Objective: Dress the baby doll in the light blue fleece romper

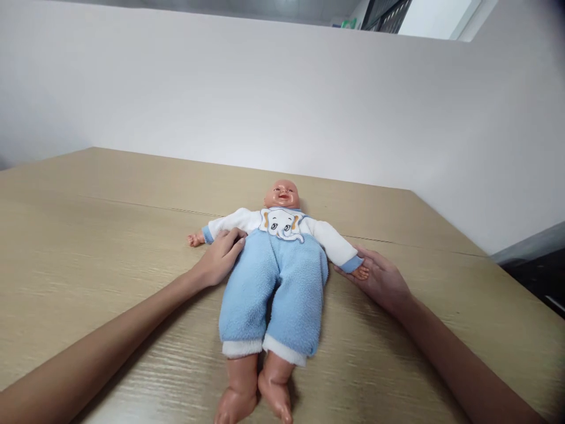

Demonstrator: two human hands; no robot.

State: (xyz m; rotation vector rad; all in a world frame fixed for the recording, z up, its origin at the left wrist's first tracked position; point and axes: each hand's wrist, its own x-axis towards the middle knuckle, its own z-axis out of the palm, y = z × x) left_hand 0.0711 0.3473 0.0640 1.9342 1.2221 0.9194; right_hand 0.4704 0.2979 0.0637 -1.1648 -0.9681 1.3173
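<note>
A baby doll (278, 277) lies on its back on the wooden table (88, 235), head away from me, feet toward me. It wears a white top with an elephant picture and fluffy light-blue trousers. My left hand (219, 257) rests against the doll's side under its outstretched white sleeve, fingers curled onto the fabric. My right hand (379, 280) lies at the doll's other arm, fingers stretched flat beneath the blue cuff and the doll's small hand.
A plain white wall (282, 106) rises right behind the table. The table's right edge (521, 282) drops off to a dark floor area. Light wood surface extends to the left and in front of the doll.
</note>
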